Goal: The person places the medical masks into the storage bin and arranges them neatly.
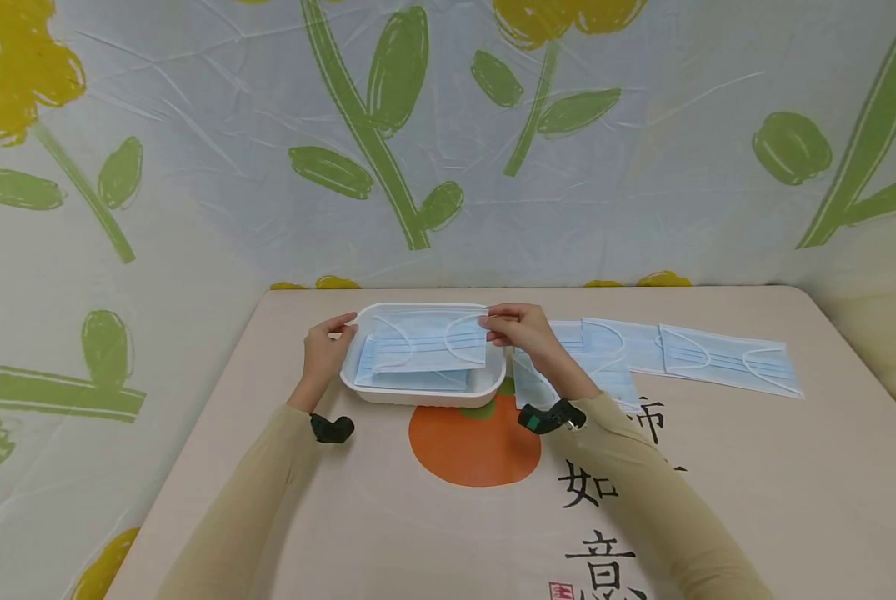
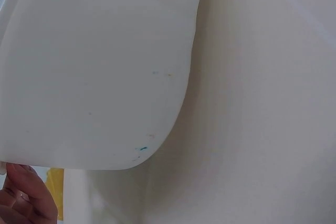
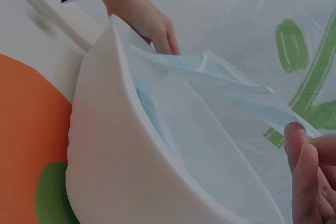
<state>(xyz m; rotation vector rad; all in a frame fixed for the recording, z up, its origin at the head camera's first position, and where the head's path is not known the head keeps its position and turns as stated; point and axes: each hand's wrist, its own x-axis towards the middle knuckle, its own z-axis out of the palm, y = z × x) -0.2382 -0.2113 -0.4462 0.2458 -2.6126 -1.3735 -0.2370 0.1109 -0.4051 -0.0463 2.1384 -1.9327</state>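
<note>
A light-blue face mask [image 1: 428,340] with white ear loops hangs over a white plastic tray [image 1: 410,397]. My right hand [image 1: 526,332] pinches its upper right corner between thumb and fingers; in the right wrist view the mask [image 3: 226,82] stretches tilted above the tray's inside. At the tray's left end, my left hand [image 1: 323,352] grips the rim with curled fingers. The left wrist view has those fingers [image 2: 31,192] right at the tray's edge [image 2: 100,167]. Another face mask [image 1: 410,380] lies in the tray, partly hidden under the pinched one.
Several more masks [image 1: 728,360] lie overlapping on the table to the tray's right, some under my right forearm. The table [image 1: 387,525] bears a printed orange fruit [image 1: 473,450] and black characters. A flower-patterned sheet [image 1: 215,167] hangs behind the table.
</note>
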